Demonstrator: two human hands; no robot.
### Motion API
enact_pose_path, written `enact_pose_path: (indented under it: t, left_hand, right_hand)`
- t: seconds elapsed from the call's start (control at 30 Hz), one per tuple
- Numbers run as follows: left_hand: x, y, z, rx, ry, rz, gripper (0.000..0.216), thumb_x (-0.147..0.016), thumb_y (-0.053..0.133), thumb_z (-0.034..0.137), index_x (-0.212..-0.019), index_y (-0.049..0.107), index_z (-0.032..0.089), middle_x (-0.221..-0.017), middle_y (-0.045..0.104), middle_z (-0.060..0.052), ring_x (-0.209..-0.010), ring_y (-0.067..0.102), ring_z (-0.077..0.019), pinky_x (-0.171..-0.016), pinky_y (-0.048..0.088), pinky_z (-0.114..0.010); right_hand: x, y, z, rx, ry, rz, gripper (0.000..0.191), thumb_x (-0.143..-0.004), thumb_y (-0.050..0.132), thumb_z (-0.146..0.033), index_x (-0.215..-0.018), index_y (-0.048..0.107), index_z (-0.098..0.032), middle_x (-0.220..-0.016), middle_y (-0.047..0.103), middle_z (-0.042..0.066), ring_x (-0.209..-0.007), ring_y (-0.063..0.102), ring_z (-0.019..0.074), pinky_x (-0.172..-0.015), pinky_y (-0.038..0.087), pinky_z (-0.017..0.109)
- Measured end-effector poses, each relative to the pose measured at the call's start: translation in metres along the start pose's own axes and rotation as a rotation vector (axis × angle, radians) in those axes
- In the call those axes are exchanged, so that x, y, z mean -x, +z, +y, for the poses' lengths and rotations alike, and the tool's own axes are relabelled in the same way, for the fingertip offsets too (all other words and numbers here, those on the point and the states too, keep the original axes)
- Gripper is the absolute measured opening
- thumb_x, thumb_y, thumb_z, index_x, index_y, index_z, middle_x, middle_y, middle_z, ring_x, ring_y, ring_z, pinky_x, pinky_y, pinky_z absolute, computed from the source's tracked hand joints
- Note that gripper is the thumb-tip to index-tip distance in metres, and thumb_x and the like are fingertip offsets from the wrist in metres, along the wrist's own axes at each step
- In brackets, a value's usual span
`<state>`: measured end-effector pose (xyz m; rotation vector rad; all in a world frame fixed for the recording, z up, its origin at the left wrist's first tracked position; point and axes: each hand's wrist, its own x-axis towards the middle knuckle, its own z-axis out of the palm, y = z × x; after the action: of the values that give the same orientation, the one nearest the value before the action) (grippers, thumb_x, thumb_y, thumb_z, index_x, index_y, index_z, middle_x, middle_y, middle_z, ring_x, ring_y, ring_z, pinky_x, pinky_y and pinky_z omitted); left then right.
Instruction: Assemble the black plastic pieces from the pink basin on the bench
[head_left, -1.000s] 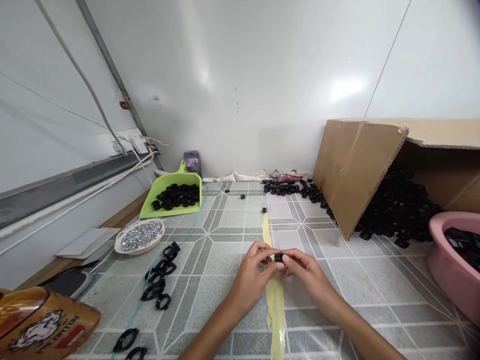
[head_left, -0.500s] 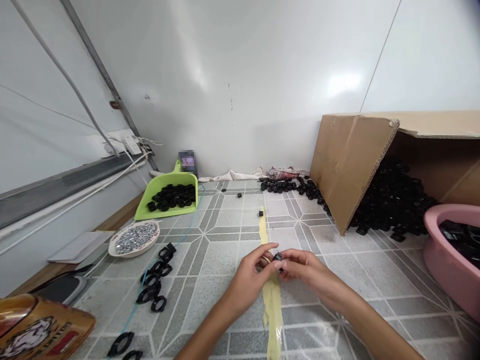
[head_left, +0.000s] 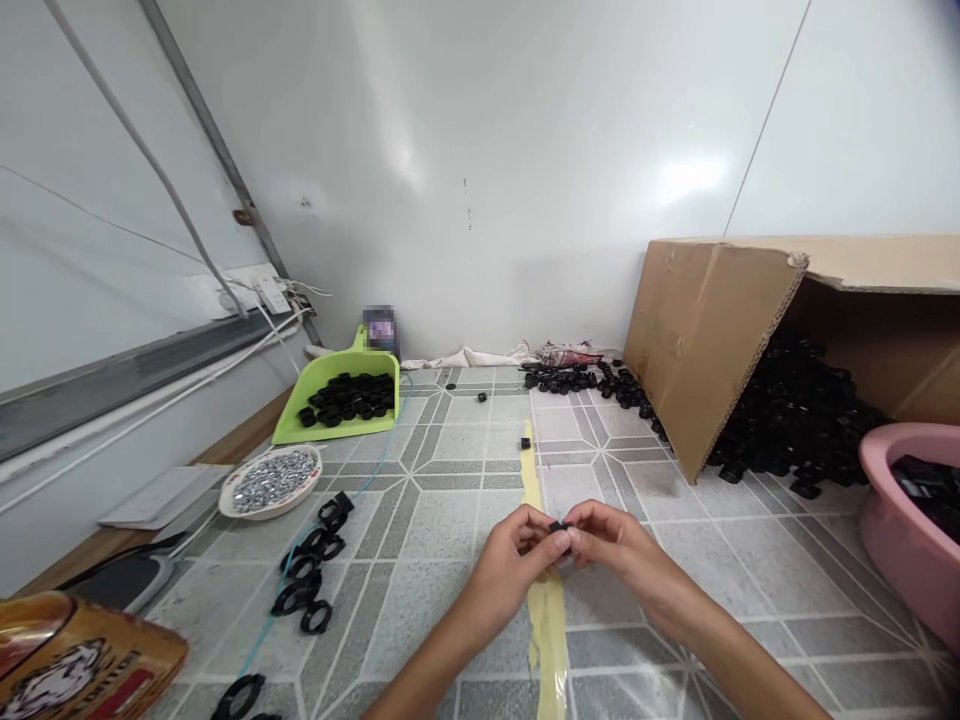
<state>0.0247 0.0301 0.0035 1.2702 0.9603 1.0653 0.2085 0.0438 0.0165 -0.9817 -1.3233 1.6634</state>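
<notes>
Between the fingertips of both hands is a small black plastic part [head_left: 559, 528], mostly covered by the fingers. My left hand [head_left: 517, 550] pinches it from the left, thumb in front. My right hand [head_left: 607, 535] grips its other side, thumb and fingers closed on it. Both hands are just above a strip of yellow tape [head_left: 550, 635] on the tiled-pattern surface. Farther up the tape lies another small black piece [head_left: 526, 443]. Several black rings [head_left: 316, 616] lie to the left along a thin blue cord.
A green dustpan [head_left: 337, 433] holds black rings. Near it stands a bowl [head_left: 259, 513] of small silvery parts. A cardboard box [head_left: 675, 340] spills black parts at the right, beside a pink basin [head_left: 892, 520]. A golden bottle [head_left: 142, 650] lies at lower left.
My left fingers have curled in, with the index finger drawn closer around the black part. Both hands now meet at it, and it is turned and more covered. The view has shifted slightly.
</notes>
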Motion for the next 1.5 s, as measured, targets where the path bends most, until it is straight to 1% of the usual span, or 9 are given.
enact_pose_path:
  t: [0.1,0.23,0.33,0.53,0.73,0.9,1.03,1.23,1.5]
  left_hand:
    - [0.0,0.002,0.004,0.071,-0.006,-0.023,0.035,-0.085,0.073,0.048,-0.091,0.063,0.015,-0.078,0.07,-0.004,-0.069,0.062,-0.0151,-0.067,0.045,-0.027]
    - [0.002,0.003,0.008,0.106,-0.026,-0.017,0.036,-0.087,0.071,0.049,-0.09,0.064,0.014,-0.076,0.068,-0.004,-0.067,0.06,-0.0136,-0.067,0.044,-0.026]
    - [0.003,0.002,0.009,0.117,-0.041,0.001,0.037,-0.089,0.069,0.05,-0.091,0.065,0.013,-0.074,0.066,-0.002,-0.066,0.058,-0.0125,-0.066,0.042,-0.025]
    - [0.003,0.002,0.011,0.134,-0.071,0.018,0.038,-0.088,0.069,0.052,-0.088,0.064,0.014,-0.07,0.063,0.0,-0.064,0.056,-0.0116,-0.065,0.039,-0.024]
    - [0.003,0.001,0.011,0.146,-0.087,-0.005,0.04,-0.088,0.068,0.054,-0.086,0.064,0.014,-0.07,0.066,-0.002,-0.064,0.057,-0.0126,-0.066,0.041,-0.025]
    - [0.003,0.001,0.011,0.154,-0.098,-0.001,0.041,-0.086,0.07,0.054,-0.083,0.063,0.014,-0.069,0.066,-0.002,-0.065,0.058,-0.0129,-0.066,0.041,-0.025]
    - [0.003,0.0,0.009,0.177,-0.092,0.006,0.04,-0.083,0.074,0.052,-0.089,0.063,0.014,-0.071,0.066,-0.002,-0.066,0.059,-0.0131,-0.067,0.042,-0.026]
    - [0.003,0.0,0.002,0.197,-0.078,-0.005,0.036,-0.081,0.078,0.046,-0.093,0.06,0.016,-0.079,0.066,-0.001,-0.066,0.059,-0.0112,-0.068,0.041,-0.025]
    - [0.004,-0.001,0.003,0.148,-0.077,0.001,0.035,-0.083,0.076,0.047,-0.094,0.06,0.017,-0.077,0.064,0.0,-0.065,0.059,-0.0117,-0.067,0.041,-0.026]
  right_hand:
    - [0.0,0.001,0.0,0.011,-0.034,-0.004,0.03,-0.08,0.079,-0.046,-0.093,0.072,-0.021,-0.084,0.066,0.002,-0.077,0.06,0.0171,-0.071,0.049,0.03]
    - [0.0,0.002,0.0,0.031,-0.075,-0.024,0.031,-0.083,0.077,-0.045,-0.103,0.072,-0.022,-0.093,0.07,0.005,-0.088,0.065,0.0211,-0.082,0.051,0.035]
    - [0.001,0.003,-0.003,0.099,-0.115,-0.025,0.032,-0.082,0.077,-0.045,-0.105,0.072,-0.023,-0.1,0.071,0.007,-0.097,0.066,0.0245,-0.089,0.052,0.04]
    - [0.002,0.003,-0.006,0.201,-0.189,-0.046,0.024,-0.086,0.073,-0.041,-0.103,0.073,-0.023,-0.104,0.07,0.007,-0.098,0.067,0.024,-0.09,0.053,0.039]
    - [0.001,-0.001,-0.003,0.245,-0.179,-0.037,0.023,-0.087,0.072,-0.039,-0.104,0.074,-0.023,-0.104,0.072,0.008,-0.097,0.068,0.0249,-0.091,0.052,0.042]
    - [-0.001,-0.001,0.0,0.186,-0.139,-0.064,0.029,-0.086,0.073,-0.044,-0.102,0.072,-0.019,-0.096,0.074,0.009,-0.092,0.068,0.0249,-0.088,0.051,0.041]
    - [-0.002,0.001,0.004,0.164,-0.111,-0.012,0.035,-0.083,0.075,-0.048,-0.101,0.071,-0.018,-0.095,0.072,0.008,-0.089,0.067,0.0233,-0.084,0.05,0.036]
    - [-0.004,0.001,0.009,0.21,-0.117,0.031,0.039,-0.086,0.068,-0.055,-0.093,0.072,-0.017,-0.077,0.065,0.003,-0.075,0.058,0.0179,-0.072,0.046,0.03]
    - [-0.006,0.003,0.01,0.231,-0.115,0.016,0.04,-0.088,0.066,-0.058,-0.09,0.07,-0.018,-0.075,0.063,0.003,-0.072,0.056,0.0173,-0.069,0.045,0.029]
